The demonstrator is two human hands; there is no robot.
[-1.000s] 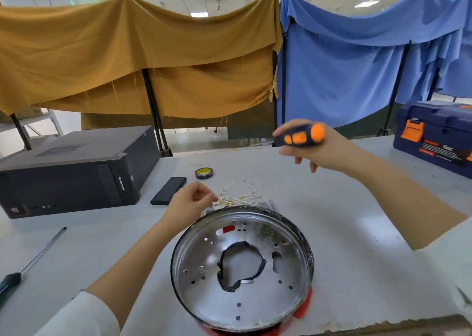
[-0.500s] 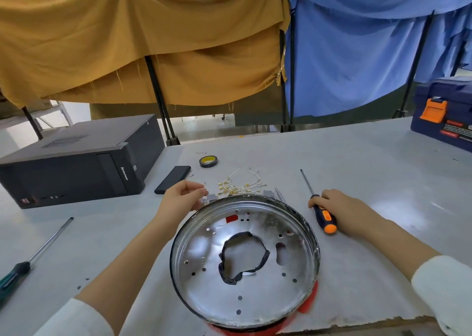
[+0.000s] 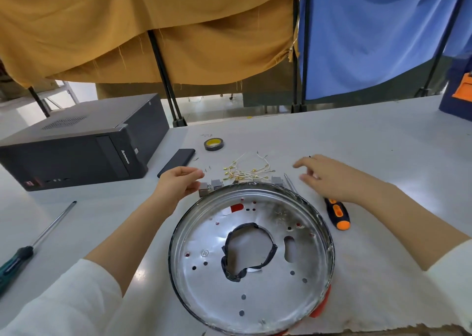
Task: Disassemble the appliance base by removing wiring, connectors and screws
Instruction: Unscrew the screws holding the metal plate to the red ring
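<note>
Because the round, shallow metal appliance base (image 3: pixel 251 256) sits directly in front of the person on the pale grey counter (image 3: pixel 383 141), both hands can reach past its far rim to the parts set out there. The pan looks stripped: open screw holes dot its floor, and a ragged ring of black tape (image 3: pixel 249 251) lines the central cut-out. At its 12 o'clock, a tangle of thin pale wires with brass terminals (image 3: pixel 245 170) lies loose on the counter, with small grey connector blocks (image 3: pixel 210 186) touching the rim, seemingly pooled there so nothing strays.

The left hand (image 3: pixel 178 182) hovers at the pan's 11 o'clock, thumb and forefinger drawn close together as if pinching something tiny; what, I cannot tell. The right hand (image 3: pixel 329 176) floats at 1 o'clock with fingers spread and relaxed, holding nothing. Beneath its wrist lies the orange-and-black screwdriver (image 3: pixel 337 213), close enough to snatch up. A green-handled long screwdriver (image 3: pixel 33 243) rests well apart at 9 o'clock, probably a spare.
</note>
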